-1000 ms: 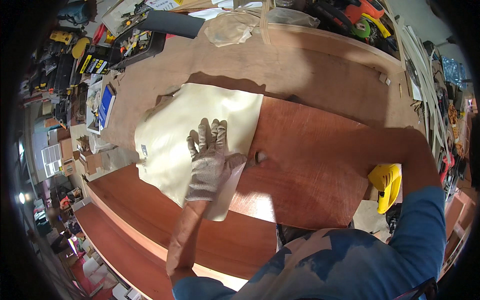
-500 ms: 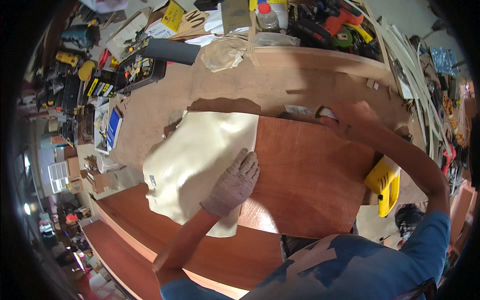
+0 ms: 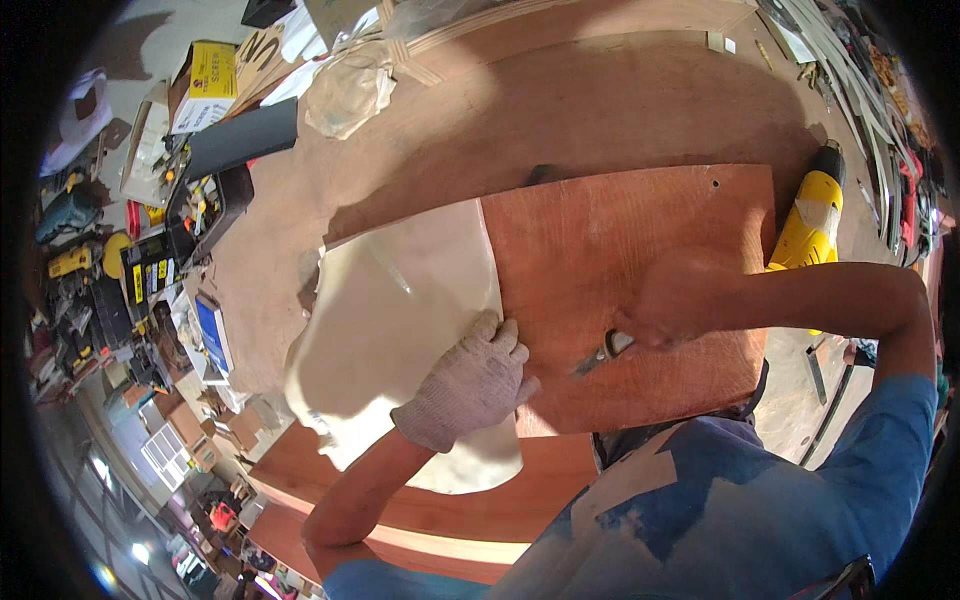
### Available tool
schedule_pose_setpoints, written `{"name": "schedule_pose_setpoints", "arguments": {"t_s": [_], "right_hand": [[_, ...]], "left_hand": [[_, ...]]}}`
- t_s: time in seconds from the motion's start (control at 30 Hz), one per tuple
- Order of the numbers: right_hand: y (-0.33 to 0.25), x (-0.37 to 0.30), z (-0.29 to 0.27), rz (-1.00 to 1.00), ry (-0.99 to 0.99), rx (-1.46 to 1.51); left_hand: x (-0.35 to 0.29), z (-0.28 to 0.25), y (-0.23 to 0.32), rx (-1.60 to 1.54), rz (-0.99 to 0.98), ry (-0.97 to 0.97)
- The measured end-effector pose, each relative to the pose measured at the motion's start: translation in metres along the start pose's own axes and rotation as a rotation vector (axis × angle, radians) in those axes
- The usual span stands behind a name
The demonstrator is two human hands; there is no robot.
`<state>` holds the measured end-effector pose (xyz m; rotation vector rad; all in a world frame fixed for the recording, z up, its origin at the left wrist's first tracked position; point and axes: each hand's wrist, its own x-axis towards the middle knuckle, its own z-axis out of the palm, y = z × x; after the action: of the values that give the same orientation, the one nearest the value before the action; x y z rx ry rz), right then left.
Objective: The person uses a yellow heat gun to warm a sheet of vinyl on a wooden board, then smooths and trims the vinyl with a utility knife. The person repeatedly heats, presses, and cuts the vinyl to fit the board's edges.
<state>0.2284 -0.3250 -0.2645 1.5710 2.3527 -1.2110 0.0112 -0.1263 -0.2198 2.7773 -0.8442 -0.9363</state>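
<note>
A glossy reddish-brown wooden panel (image 3: 640,230) lies in front of me, its left part covered by a limp cream sheet (image 3: 370,290). On the sheet's right edge rests my left hand (image 3: 465,385) in a knitted glove, fingers apart, with the fingertips reaching over onto the bare wood. My bare right hand (image 3: 680,305) is closed round the handle of a scraper (image 3: 598,360), partly blurred. Its flat blade points toward the sheet, low over the panel; whether it touches the wood I cannot tell.
A yellow heat gun (image 3: 812,215) lies at the panel's right end. Beyond the panel are a crumpled clear bag (image 3: 350,90) and a wooden frame (image 3: 560,40). A black tool tray (image 3: 215,210) and a screw box (image 3: 205,90) stand left. Another brown board (image 3: 400,500) is below.
My right hand has brought the scraper from the panel's far edge to above its nearer part. The left hand stays at the sheet's edge. The whole view has shifted.
</note>
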Motion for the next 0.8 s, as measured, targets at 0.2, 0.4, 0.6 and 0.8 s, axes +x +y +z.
{"name": "schedule_pose_setpoints", "arguments": {"t_s": [0.2,0.4,0.6,0.8], "right_hand": [[-0.003,0.054,0.014,-0.184,0.218,0.154],[0.012,0.113,-0.027,-0.220,0.208,-0.010],[0.056,0.115,-0.088,-0.110,0.278,-0.215],[0.087,0.013,-0.095,0.347,0.634,-0.373]], "left_hand": [[-0.012,0.012,-0.008,-0.037,0.093,0.118],[-0.019,0.026,-0.012,-0.072,0.023,0.355],[-0.026,0.045,0.002,-0.290,-0.149,0.505],[-0.011,0.019,-0.008,-0.194,-0.050,0.202]]}}
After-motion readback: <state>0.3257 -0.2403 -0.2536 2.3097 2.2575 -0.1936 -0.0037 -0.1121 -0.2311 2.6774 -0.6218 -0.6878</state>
